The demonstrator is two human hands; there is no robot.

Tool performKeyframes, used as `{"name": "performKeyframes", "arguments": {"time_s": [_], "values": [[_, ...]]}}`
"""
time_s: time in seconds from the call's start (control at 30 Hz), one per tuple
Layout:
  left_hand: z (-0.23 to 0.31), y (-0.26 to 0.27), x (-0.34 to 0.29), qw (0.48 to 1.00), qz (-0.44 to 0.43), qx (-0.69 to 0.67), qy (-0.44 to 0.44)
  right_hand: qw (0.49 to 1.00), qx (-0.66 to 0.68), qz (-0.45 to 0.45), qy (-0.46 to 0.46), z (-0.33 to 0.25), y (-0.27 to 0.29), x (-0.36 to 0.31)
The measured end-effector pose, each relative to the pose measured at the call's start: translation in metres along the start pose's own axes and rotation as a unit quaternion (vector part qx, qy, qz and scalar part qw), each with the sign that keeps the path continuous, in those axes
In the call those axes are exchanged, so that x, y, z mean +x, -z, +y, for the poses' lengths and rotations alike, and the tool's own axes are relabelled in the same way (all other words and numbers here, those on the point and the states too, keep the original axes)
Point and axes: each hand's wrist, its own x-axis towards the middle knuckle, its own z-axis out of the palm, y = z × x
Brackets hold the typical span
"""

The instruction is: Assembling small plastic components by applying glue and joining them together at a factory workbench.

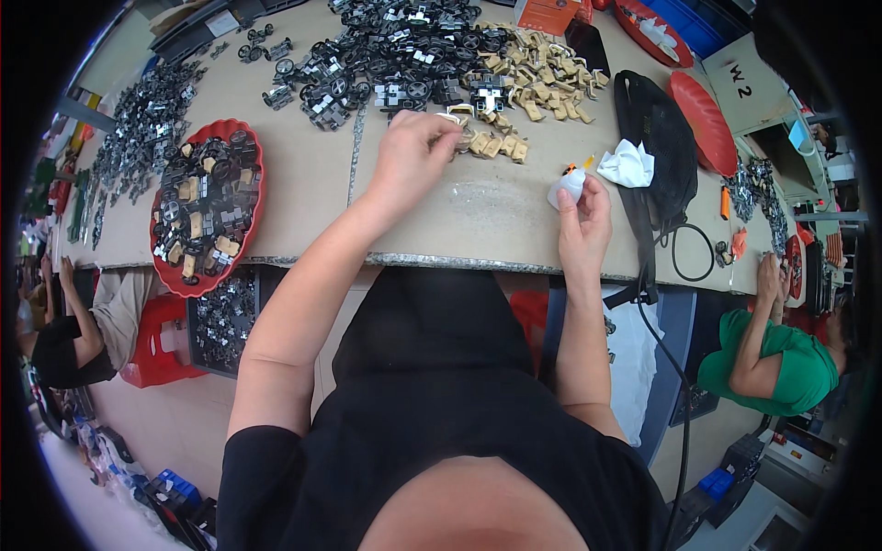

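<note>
My left hand (411, 158) is over the table, thumb and fingers pinched together beside a pile of tan plastic parts (542, 73). What it pinches, if anything, is hidden by the fingers. Just past its fingertips lie a few loose tan parts (493, 145) and a dark wheeled chassis (487, 95). Nearer the table's front edge on the right, my right hand (590, 220) is closed around a small white squeeze bottle (568, 186) with a yellow tip, tilted up. A crumpled white tissue (627, 165) lies just right of the bottle.
Dark wheeled chassis (395, 46) are heaped at the back. A red scalloped tray (258, 188) full of dark and tan parts overhangs the front edge at left. A black bag (657, 138) with a trailing cord lies right. Co-workers sit on both sides, one in a green shirt (776, 363).
</note>
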Motion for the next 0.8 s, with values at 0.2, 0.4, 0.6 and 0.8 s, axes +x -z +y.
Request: {"name": "performKeyframes", "arguments": {"time_s": [0.2, 0.4, 0.6, 0.8], "values": [[0.019, 0.026, -0.018, 0.855, -0.038, -0.445, 0.263, 0.952, 0.273, -0.071, -0.120, -0.018, -0.005, -0.005], [0.013, 0.030, -0.054, 0.748, -0.032, -0.566, 0.345, 0.892, 0.410, -0.087, -0.173, -0.013, -0.027, -0.008], [0.008, 0.028, -0.073, 0.837, -0.062, -0.466, 0.280, 0.833, 0.500, -0.096, -0.217, -0.018, -0.042, -0.002], [0.011, 0.020, -0.077, 0.866, -0.045, -0.431, 0.248, 0.870, 0.445, -0.104, -0.183, -0.020, -0.056, -0.003]]}}
